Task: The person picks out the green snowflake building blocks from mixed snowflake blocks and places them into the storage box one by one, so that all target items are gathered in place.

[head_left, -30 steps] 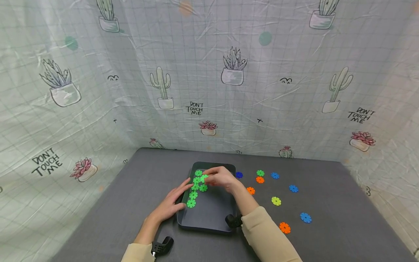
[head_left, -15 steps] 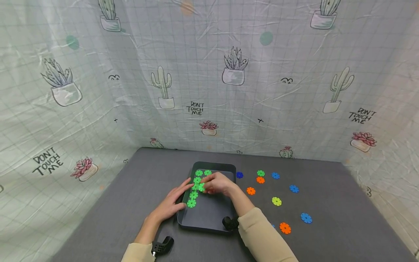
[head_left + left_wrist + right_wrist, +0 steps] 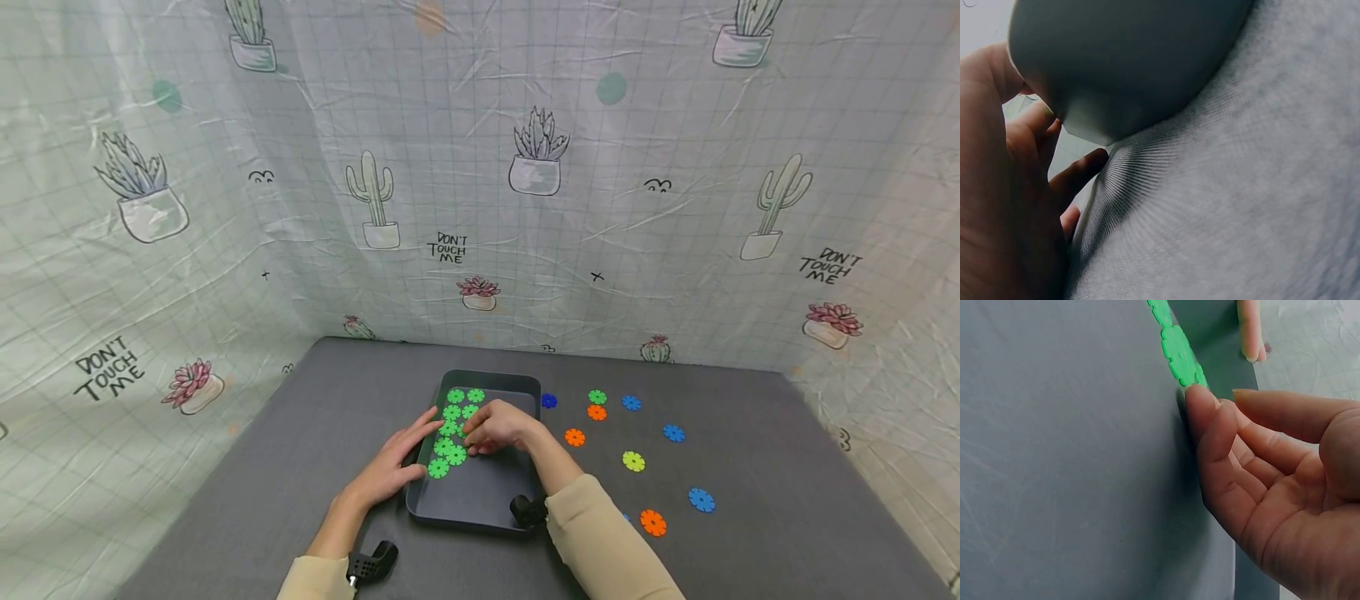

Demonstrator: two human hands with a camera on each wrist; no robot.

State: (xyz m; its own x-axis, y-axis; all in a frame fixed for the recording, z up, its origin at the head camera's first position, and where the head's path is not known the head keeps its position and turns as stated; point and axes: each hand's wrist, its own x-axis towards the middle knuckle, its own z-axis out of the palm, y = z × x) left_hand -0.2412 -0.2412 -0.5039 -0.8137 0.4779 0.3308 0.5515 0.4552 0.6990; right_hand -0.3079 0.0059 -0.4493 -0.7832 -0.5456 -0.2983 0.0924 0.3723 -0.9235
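Observation:
Several green notched discs lie flat in two columns along the left side of a dark tray. My right hand is over the tray with bent fingers, its fingertips at the right-hand column and partly hiding one disc. In the right wrist view, a fingertip meets the edge of a green disc; the thumb stands apart, and nothing shows between thumb and fingers. My left hand rests at the tray's left rim with fingers spread. The left wrist view shows this hand beside the tray's outer wall.
Right of the tray, loose discs are scattered on the grey table: orange, yellow, light blue, dark blue and green. A cactus-print curtain stands behind the table.
My right hand has moved down the right-hand column toward me. Another green disc now shows beside the lower left column, and the lowest disc has shifted slightly. My left hand has stayed put.

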